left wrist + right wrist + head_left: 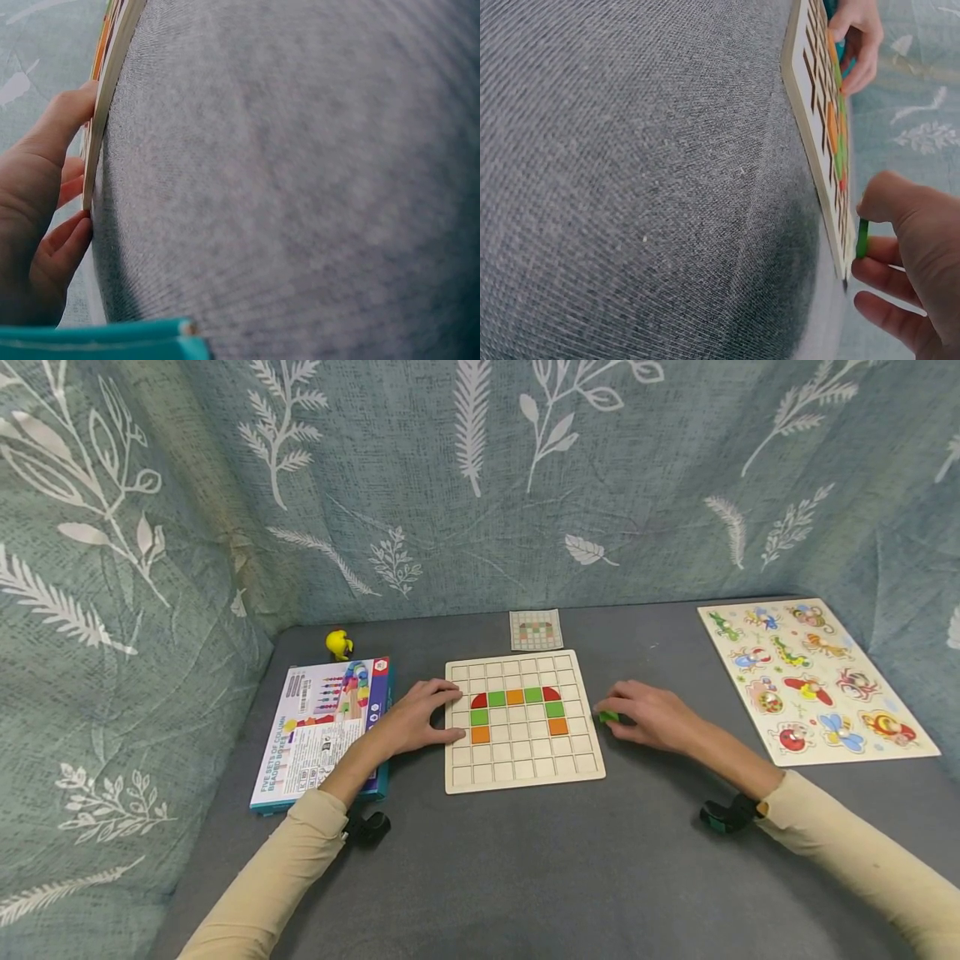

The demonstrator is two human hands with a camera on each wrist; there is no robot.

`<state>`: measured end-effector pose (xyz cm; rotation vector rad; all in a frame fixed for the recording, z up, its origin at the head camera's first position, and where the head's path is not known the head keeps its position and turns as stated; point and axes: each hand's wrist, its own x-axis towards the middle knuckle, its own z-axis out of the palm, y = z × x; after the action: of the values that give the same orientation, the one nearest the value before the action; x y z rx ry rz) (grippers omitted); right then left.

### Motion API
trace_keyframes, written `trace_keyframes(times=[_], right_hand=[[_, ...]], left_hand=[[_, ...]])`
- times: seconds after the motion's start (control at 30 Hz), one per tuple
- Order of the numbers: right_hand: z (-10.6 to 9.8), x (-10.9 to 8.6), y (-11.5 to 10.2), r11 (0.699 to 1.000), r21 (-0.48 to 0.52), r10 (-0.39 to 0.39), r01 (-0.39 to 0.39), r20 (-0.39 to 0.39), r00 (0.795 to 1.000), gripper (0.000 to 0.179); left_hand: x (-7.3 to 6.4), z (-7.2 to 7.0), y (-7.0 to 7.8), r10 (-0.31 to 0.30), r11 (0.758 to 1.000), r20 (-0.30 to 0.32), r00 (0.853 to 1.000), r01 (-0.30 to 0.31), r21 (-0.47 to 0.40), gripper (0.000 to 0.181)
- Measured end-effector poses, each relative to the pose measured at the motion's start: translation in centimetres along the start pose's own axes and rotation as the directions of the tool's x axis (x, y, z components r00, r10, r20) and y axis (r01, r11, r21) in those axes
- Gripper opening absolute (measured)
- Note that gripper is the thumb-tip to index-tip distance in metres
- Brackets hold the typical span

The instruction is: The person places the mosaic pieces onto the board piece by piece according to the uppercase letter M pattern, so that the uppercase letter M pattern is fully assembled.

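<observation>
A square wooden grid board (514,760) lies flat on the table, with red, green and orange tiles set in its cells in an arch shape. My left hand (415,717) touches the board's left edge, its thumb and fingers spread apart; the left wrist view shows the thumb (69,112) against that edge. Just off the board's right side, my right hand (651,717) pinches a small green tile (863,238) between thumb and fingers. Behind the board is a pattern card (536,630) printed with a similar coloured arch on a grid.
At the left lies a boxed bead set (311,735), partly beside my left forearm, with a small yellow toy (339,644) behind it. An insect puzzle board (817,681) lies at the right. A patterned curtain (450,527) hangs behind the grey table (517,877).
</observation>
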<state>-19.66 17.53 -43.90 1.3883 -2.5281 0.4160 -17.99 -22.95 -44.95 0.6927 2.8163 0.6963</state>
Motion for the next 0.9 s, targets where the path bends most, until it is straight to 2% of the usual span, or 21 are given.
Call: trace_keyframes(times=[0.33,0.9], right_hand=[[-0.09,0.11,-0.16,1.0,-0.024,-0.008,0.007,-0.04,0.999,0.025],[-0.04,0.28,-0.33,0.999,-0.05,-0.019,0.016,-0.063,0.998,0.026]], left_hand=[[-0.05,-0.01,0.15,0.001,1.0,-0.01,1.0,-0.001,0.008,0.067],[-0.13,-0.03,0.14,-0.001,1.0,-0.005,1.0,0.001,0.003,0.067]])
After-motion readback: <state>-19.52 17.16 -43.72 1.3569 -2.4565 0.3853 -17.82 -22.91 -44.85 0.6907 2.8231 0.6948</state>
